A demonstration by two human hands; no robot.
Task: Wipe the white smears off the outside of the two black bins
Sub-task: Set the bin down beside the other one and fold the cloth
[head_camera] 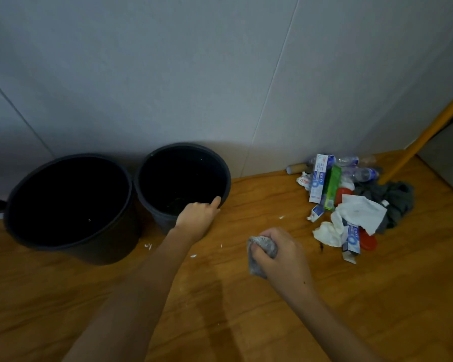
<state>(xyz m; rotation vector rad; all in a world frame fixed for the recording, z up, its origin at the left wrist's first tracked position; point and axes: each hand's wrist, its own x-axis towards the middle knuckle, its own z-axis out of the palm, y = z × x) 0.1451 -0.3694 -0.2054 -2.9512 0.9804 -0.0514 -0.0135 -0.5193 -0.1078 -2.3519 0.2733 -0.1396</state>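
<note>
Two round black bins stand side by side on the wooden floor against the grey wall. The larger bin point(19, 194) is on the left, the smaller bin point(226, 176) on the right. My left hand point(198, 218) grips the near right rim of the smaller bin, thumb over the edge. To the right, above the floor, my right hand point(277, 253) holds a crumpled grey cloth point(262, 248). No white smears show on the bin sides from here; both interiors are dark.
A pile of rubbish point(348, 202) lies at the right by the wall: toothpaste boxes, plastic bottles, white tissues, red lids. A grey mop head point(395, 199) with a yellow handle point(429, 131) leans there. Small white flecks point(148, 246) dot the floor near the bins.
</note>
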